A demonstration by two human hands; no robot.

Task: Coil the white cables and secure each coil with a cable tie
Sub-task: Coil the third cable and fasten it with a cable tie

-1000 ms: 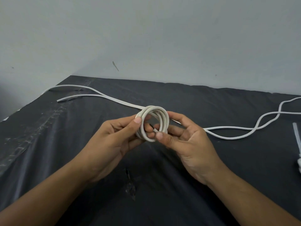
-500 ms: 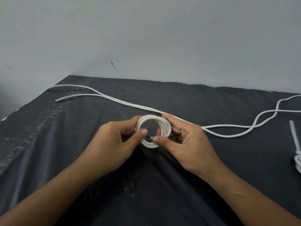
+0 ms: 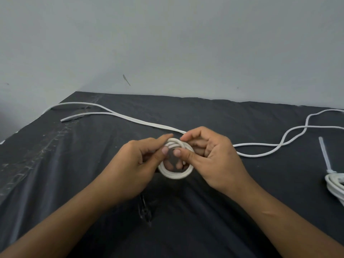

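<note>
moved: coil (image 3: 175,175) now lower over desk (image 3: 74,183) centre
left hand (image 3: 134,164): pinching coil's left side
right hand (image 3: 214,161): pinching right side
right edge: 1 tied coil (image 3: 335,185)

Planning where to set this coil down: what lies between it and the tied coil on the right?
In the head view, only the right hand holding the coil, then bare black cloth up to the tied coil.

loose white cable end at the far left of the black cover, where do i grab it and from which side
Pinch the loose white cable end just behind its cut tip, from above, fingers across its width. It lies flat on the black cover, and there the second white strand is well apart; farther right the two run together.
</note>
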